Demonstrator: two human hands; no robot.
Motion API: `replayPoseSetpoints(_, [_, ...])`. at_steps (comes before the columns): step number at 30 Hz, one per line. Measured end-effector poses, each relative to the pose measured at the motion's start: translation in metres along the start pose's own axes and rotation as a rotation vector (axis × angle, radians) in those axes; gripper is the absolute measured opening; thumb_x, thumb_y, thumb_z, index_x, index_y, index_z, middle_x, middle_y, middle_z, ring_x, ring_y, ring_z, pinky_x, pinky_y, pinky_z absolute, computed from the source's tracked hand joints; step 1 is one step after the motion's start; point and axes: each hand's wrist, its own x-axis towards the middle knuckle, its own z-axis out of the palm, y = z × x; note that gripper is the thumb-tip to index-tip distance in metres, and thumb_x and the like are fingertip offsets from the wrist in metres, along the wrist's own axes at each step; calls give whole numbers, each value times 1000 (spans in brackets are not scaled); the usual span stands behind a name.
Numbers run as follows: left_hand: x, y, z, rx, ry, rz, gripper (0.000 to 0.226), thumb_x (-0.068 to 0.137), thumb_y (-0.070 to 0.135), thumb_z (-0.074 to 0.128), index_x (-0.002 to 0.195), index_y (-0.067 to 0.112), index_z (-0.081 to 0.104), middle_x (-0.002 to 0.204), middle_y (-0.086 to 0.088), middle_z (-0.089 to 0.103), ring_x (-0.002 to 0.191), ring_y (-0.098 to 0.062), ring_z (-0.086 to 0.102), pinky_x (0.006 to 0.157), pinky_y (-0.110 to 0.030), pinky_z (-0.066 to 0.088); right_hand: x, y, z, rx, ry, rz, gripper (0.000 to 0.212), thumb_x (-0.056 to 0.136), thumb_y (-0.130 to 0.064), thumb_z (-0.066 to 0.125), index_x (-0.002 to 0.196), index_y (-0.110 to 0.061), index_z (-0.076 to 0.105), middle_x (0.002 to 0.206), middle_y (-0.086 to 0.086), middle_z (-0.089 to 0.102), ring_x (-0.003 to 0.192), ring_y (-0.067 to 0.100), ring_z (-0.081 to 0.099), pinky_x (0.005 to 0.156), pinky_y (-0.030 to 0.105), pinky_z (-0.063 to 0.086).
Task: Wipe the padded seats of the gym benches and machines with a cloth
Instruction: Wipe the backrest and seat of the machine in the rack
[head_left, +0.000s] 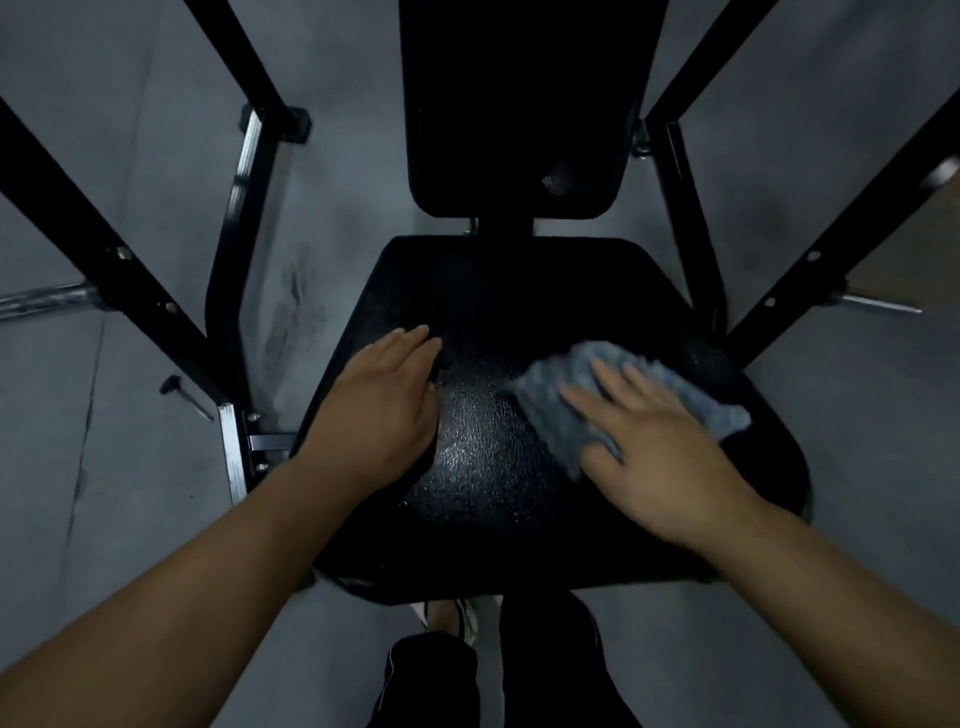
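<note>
Right grip (660, 447): mine, fingers straight and spread, pinching nothing, pressing flat.
Under its fingers: blue-grey fluffy microfibre cloth (550, 415), bunched. Probably light and limp, so best driven by palm pressure or taken at a loose edge.
Left grip (387, 405): flat, open, resting nearby.
Beneath both: black pebble-grained padded seat surface (483, 467), glossy, likely cushioned and slick.
Beyond: black padded backrest (519, 104), black steel frame tubes (685, 218), grey floor (130, 467).
</note>
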Motion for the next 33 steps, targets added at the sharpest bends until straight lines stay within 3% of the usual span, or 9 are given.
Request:
replayPoseSetpoints(3, [3, 2, 1, 12, -5, -9, 69, 91, 40, 20, 147, 8, 46, 155, -11, 41, 144, -29, 35, 120, -44, 26, 23, -41, 16, -92, -11, 10, 76, 83, -71, 12, 153, -45, 26, 167, -5, 10, 154, 26, 5, 124, 44, 0])
replayPoseSetpoints(7, [0, 1, -1, -10, -25, -8, 62, 94, 34, 28, 148, 8, 44, 157, -10, 38, 146, -28, 31, 122, -40, 22, -46, -50, 23, 48, -33, -279, 54, 97, -54, 29, 146, -39, 46, 159, -13, 34, 151, 16, 21, 122, 36, 11])
replayPoseSetpoints(10, [-1, 0, -5, -20, -67, -5, 64, 93, 37, 27, 150, 10, 40, 159, -7, 33, 149, -24, 26, 122, -36, 18, -41, -17, 15, 103, -22, -248, 54, 95, -53, 40, 145, -36, 50, 157, -12, 37, 149, 9, 26, 122, 41, 25])
replayPoseSetpoints(14, [0, -4, -9, -29, -77, -5, 65, 91, 36, 29, 150, 11, 40, 159, -6, 34, 148, -23, 28, 122, -35, 20, 21, -49, 22, -12, 15, -69, 64, 91, -57, 24, 152, -39, 34, 165, -10, 19, 154, 18, 9, 125, 39, 1])
replayPoseSetpoints(18, [-3, -5, -8, -38, -63, 8, 62, 93, 35, 32, 147, 8, 44, 156, -10, 39, 146, -28, 32, 121, -41, 25, -24, -67, 24, 104, -129, -359, 55, 98, -32, 31, 153, -35, 36, 163, -17, 18, 152, 7, 0, 115, 16, -14])
replayPoseSetpoints(23, [-20, -9, -14, -32, -47, -21, 61, 95, 37, 31, 147, 9, 45, 156, -9, 39, 146, -27, 33, 121, -37, 23, -15, -20, 13, 24, -23, -236, 65, 92, -61, 33, 153, -38, 35, 163, -14, 18, 152, 4, 11, 124, 40, 16])
replayPoseSetpoints(26, [-27, -15, -13, -41, -49, -46, 71, 93, 47, 20, 147, 10, 45, 157, -8, 38, 147, -26, 30, 121, -35, 19, 13, -71, 30, -7, 12, -192, 70, 87, -54, 23, 152, -32, 38, 165, -6, 22, 153, 17, 11, 123, 36, 4])
replayPoseSetpoints(29, [-27, -18, -11, -45, -29, -42, 72, 91, 47, 20, 145, 8, 47, 155, -10, 40, 145, -28, 33, 121, -37, 21, -24, -100, 42, 57, -137, -449, 61, 92, -36, 33, 153, -31, 35, 164, -11, 23, 152, 10, 9, 121, 25, -3])
replayPoseSetpoints(33, [-28, -20, -14, -47, -21, -44, 72, 90, 48, 22, 144, 10, 49, 154, -9, 42, 145, -28, 34, 121, -40, 24, -20, -58, 27, -23, -138, -394, 73, 89, -58, 31, 158, -33, 24, 165, -14, 13, 152, 2, 5, 125, 32, 4])
